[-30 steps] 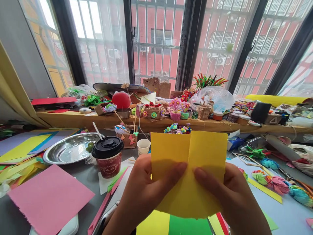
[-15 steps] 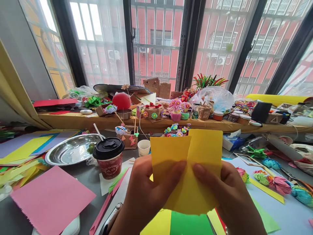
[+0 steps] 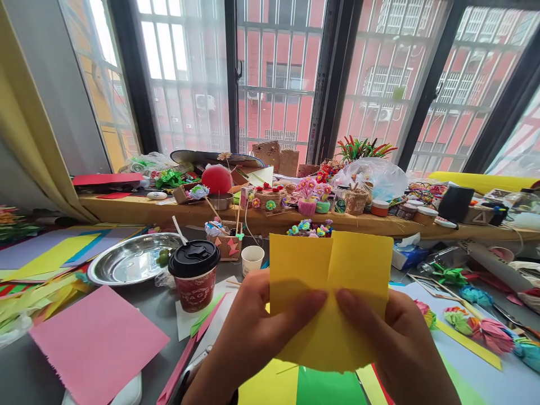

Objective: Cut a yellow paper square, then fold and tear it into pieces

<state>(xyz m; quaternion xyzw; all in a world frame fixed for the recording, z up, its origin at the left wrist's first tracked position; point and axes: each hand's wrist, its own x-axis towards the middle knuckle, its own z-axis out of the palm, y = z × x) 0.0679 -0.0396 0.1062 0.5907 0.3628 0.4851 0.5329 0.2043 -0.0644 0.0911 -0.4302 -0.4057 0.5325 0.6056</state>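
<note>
A folded sheet of yellow paper (image 3: 329,332) is held up in front of me, with a crease or slit running down its middle from the top edge. My left hand (image 3: 270,320) pinches its left half, thumb on the front face and fingers behind. On the other half my right hand (image 3: 379,320) grips the same way. Both thumbs press close together by the centre line, and the fingers behind the paper are mostly hidden. Below the hands lie yellow paper (image 3: 270,382) and green paper (image 3: 327,388) on the table.
To the left are a pink sheet (image 3: 101,343), a lidded coffee cup (image 3: 194,281), a metal plate (image 3: 122,264) and a small paper cup (image 3: 252,260). Folded paper flowers (image 3: 491,332) lie at right. Crafts and jars (image 3: 424,216) crowd the windowsill.
The two halves of the yellow paper sit more level, and the gap at the top edge has narrowed. Both hands keep their grip. The view has shifted slightly.
</note>
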